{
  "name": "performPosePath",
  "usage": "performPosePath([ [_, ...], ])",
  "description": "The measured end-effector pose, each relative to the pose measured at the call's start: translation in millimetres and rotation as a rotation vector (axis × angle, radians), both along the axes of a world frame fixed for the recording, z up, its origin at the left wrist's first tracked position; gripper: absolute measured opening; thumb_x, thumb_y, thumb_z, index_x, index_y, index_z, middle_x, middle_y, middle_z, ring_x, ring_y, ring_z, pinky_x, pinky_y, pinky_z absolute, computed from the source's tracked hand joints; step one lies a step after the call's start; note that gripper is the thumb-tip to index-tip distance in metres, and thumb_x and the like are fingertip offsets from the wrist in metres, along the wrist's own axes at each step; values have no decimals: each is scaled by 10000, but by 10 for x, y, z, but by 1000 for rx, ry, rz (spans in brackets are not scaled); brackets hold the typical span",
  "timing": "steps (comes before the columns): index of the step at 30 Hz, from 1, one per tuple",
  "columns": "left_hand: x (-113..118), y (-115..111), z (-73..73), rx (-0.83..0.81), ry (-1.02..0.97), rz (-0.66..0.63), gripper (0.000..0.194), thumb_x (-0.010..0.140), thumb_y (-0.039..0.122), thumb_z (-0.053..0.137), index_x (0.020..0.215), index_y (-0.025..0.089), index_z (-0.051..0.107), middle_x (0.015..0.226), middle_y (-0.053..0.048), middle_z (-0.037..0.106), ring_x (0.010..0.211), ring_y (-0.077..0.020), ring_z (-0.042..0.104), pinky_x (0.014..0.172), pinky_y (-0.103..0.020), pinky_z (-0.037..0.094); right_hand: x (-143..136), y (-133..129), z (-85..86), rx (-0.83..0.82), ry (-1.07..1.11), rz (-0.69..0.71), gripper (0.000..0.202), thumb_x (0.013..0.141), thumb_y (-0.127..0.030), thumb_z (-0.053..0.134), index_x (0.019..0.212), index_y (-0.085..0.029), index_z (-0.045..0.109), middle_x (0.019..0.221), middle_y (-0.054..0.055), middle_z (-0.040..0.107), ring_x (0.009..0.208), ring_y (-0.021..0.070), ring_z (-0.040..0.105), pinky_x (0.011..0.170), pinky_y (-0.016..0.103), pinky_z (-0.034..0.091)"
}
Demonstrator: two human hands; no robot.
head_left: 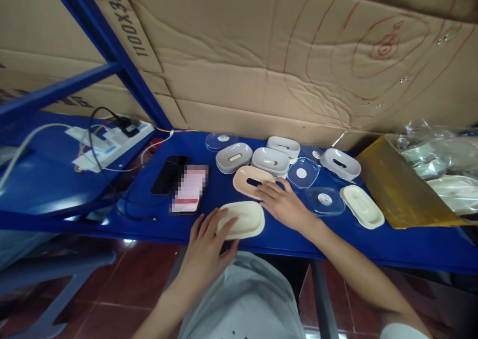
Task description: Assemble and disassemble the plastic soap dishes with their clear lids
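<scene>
My left hand [209,242] reaches over the left end of a cream oval soap dish [246,219] at the table's front edge. Its fingers are spread, some resting on the dish, with the thumb apart below it. Just behind lies a peach oval soap dish tray [244,179] with a dark slot in its middle. My right hand [284,204] has its fingers bent over the right end of this peach tray, the thumb near its front rim. Part of the tray's right side is hidden under the fingers.
Behind stand grey slotted soap dishes [233,157], another grey one [340,164] and clear lids [303,173]. A second cream dish [362,207] lies right, beside an open box [388,189] of bagged parts. Phones [189,189] and a power strip [112,147] with cables occupy the left.
</scene>
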State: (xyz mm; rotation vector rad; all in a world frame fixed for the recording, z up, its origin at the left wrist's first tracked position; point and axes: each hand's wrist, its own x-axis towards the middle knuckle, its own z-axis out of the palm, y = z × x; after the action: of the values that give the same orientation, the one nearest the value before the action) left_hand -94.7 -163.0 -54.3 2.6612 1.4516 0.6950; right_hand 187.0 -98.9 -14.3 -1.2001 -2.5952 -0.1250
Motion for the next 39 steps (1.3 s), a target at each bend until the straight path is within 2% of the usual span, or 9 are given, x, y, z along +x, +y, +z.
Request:
performPosePath([
  [5, -173, -48, -1, 0, -20, 39, 438, 996, 271, 620, 1433, 269, 591, 1545, -146, 601, 1446, -388, 564, 1165, -640, 478, 205, -200, 11, -108, 94, -9, 299, 1094, -180, 535, 1339, -249, 692, 1354, 73, 772, 1355, 261, 660, 1200, 528, 357],
  [9, -99, -15, -84, 10, -62, 21, 455, 1011, 244, 601, 1464, 258, 562, 1561, -154, 579, 1497, -394, 512, 1157, -620, 498, 522, -314, 155, -119, 122, -110, 260, 1117, -273, 528, 1302, -289, 711, 1326, 59, 783, 1291, 261, 693, 1173, 510, 369],
  [15, 224, 144, -101, 31, -77, -5, 453, 1058, 256, 581, 1508, 242, 532, 1576, -167, 560, 1533, -362, 487, 1193, -594, 486, 594, 324, 121, 58, 106, -279, 393, 1107, -327, 531, 1472, -212, 623, 1501, 126, 687, 1410, 334, 597, 1121, 523, 410],
  [18, 274, 191, -72, 18, -66, -1, 455, 1070, 272, 577, 1522, 257, 535, 1589, -169, 549, 1530, -359, 493, 1210, -606, 464, 553, 572, 46, 46, 108, -290, 325, 1093, -355, 562, 1355, -228, 705, 1393, 119, 757, 1350, 350, 634, 1114, 557, 388],
  [25, 269, 255, -69, -48, -65, -27, 451, 1080, 301, 583, 1529, 273, 553, 1605, -149, 539, 1539, -353, 472, 1224, -591, 440, 1037, 355, 179, 172, 283, -437, 359, 1101, -502, 518, 1144, -241, 761, 1168, 100, 819, 1167, 313, 719, 1077, 497, 405],
  [29, 303, 624, 73, -49, -41, -128, 431, 1107, 401, 542, 1511, 254, 567, 1605, -153, 537, 1465, -324, 541, 1230, -572, 414, 1338, 284, 250, 236, 336, -559, 359, 1078, -492, 513, 1110, -229, 756, 1148, 112, 814, 1145, 319, 727, 1048, 484, 418],
  [32, 354, 1141, 263, -10, 5, -9, 423, 1115, 365, 493, 1490, 196, 593, 1575, -173, 566, 1465, -347, 523, 1204, -535, 418, 1408, 289, 231, 268, 319, -615, 317, 1040, -436, 525, 1053, -222, 758, 1093, 108, 810, 1106, 325, 726, 1033, 492, 406],
  [35, 455, 1649, 397, -62, 148, 78, 479, 1043, 303, 605, 1497, 154, 586, 1513, -207, 614, 1419, -408, 549, 1150, -564, 422, 1449, 285, 196, 279, 274, -701, 305, 1002, -393, 507, 980, -213, 753, 1054, 116, 795, 1079, 339, 701, 1041, 532, 379],
  [39, 587, 1994, 414, -94, 172, 80, 343, 971, 229, 653, 1302, 160, 708, 1356, -206, 702, 1311, -407, 623, 1088, -552, 433, 1562, 271, 157, 308, 243, -845, 319, 982, -372, 480, 932, -199, 744, 1082, 153, 774, 1028, 344, 656, 994, 558, 378],
])
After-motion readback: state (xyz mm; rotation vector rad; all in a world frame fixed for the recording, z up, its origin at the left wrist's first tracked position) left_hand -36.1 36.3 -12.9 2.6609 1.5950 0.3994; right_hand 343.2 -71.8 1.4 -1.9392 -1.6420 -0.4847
